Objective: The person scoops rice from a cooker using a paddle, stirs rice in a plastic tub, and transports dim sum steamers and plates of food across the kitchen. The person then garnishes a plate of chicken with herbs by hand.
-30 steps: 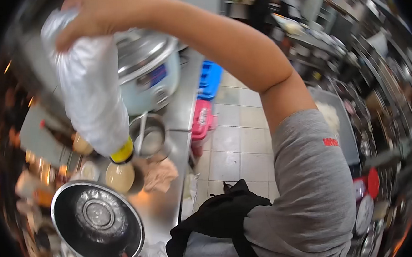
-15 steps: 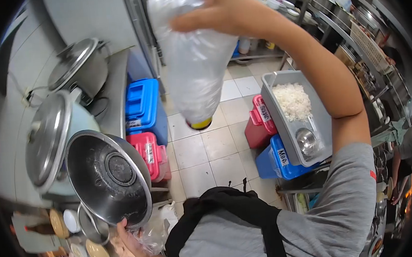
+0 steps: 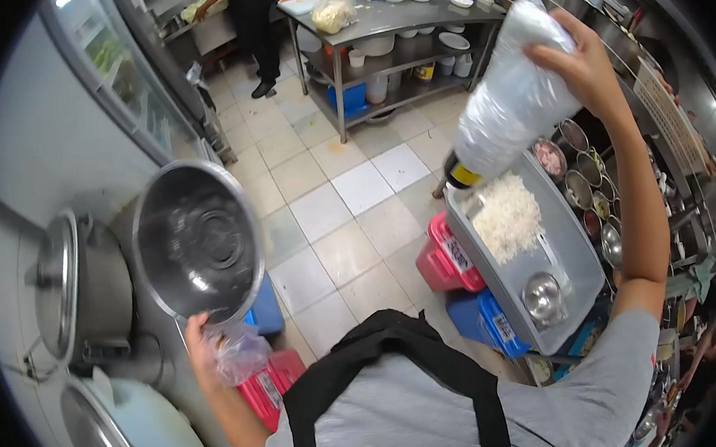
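Observation:
My left hand (image 3: 199, 347) grips the near rim of a large dark metal bowl (image 3: 197, 243), which is tipped so its inside faces me. Crumpled clear plastic (image 3: 241, 354) hangs at that hand. Raised at the upper right, my right hand (image 3: 586, 70) is closed around a long bundle wrapped in clear plastic (image 3: 502, 93). Its black-and-yellow lower end (image 3: 460, 171) points down beside a grey tray (image 3: 577, 291); the wrapping blurs what is inside. White rice (image 3: 509, 217) is heaped in the tray, with a small metal bowl (image 3: 543, 296) nearer me.
Red (image 3: 446, 257) and blue bins (image 3: 477, 319) stand under the tray. Lidded cookers (image 3: 80, 284) line the left. Ahead is a steel table (image 3: 410, 25) with dishes; a person in dark clothes (image 3: 253, 23) stands beyond. Several metal containers (image 3: 580, 187) sit at the right.
My view has swung toward the steel table. The wrapped bundle has gone from the middle to the right, beside the tray, and tilts more. The metal bowl remains in my left hand.

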Available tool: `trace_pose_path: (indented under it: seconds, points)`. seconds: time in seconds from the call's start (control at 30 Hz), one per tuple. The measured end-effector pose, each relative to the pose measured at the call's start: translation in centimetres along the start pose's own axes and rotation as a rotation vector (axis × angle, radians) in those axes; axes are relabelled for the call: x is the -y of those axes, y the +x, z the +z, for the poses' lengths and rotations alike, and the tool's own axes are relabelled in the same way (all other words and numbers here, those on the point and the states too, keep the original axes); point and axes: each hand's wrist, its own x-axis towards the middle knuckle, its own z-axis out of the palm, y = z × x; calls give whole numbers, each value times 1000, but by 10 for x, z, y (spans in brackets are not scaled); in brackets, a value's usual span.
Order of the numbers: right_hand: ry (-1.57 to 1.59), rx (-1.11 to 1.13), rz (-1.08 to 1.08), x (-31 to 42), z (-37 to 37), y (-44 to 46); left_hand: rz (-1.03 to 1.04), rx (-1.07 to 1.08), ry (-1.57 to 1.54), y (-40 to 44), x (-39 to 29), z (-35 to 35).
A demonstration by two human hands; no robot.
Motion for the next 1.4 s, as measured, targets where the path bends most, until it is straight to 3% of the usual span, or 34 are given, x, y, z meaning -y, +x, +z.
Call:
trace_pose_path:
  seconds: [0.07,0.17,0.2,0.27,0.3,0.37,0.53,0.63,0.7,0.73,1.0,1.07,1.23,1.27,1.4]
  points:
    - [-52,-33,72,-23,8,25,-38,39,177,45,-13,74]
    - [-80,-38,124,-65,31,71,-146,151,46,117,-6,154]
    - [-72,-2,151,-83,39,88,-156,153,44,146,-3,163]
    - [-38,53,179,-113,57,108,-392,350,114,187,2,169]
    - [-22,34,152,-131,67,129,-375,358,106,205,4,186]
    - [-106,35,161,-168,88,171,-207,98,164,219,5,216]
    - [-69,0,245,-248,131,267,-180,-31,37,304,-10,242]
    - [-42,-54,217,-310,153,331,-136,-26,144,373,-11,264]
    - [10,-119,271,-338,168,358,-26,-219,257,410,-6,300]
    - [-30,-163,268,-364,172,370,-84,-50,292,435,-5,311]
    - [-390,-285,382,-493,187,528,-283,376,409,557,9,552]
    - [-383,-297,386,-529,197,560,-317,597,420,579,17,603]
    - [-415,-382,390,-621,238,636,-448,665,495,620,57,723]
    - [-431,-327,345,-642,249,652,-481,552,536,628,73,744]
    - [-323,-246,436,-724,297,716,-473,499,537,661,121,823]
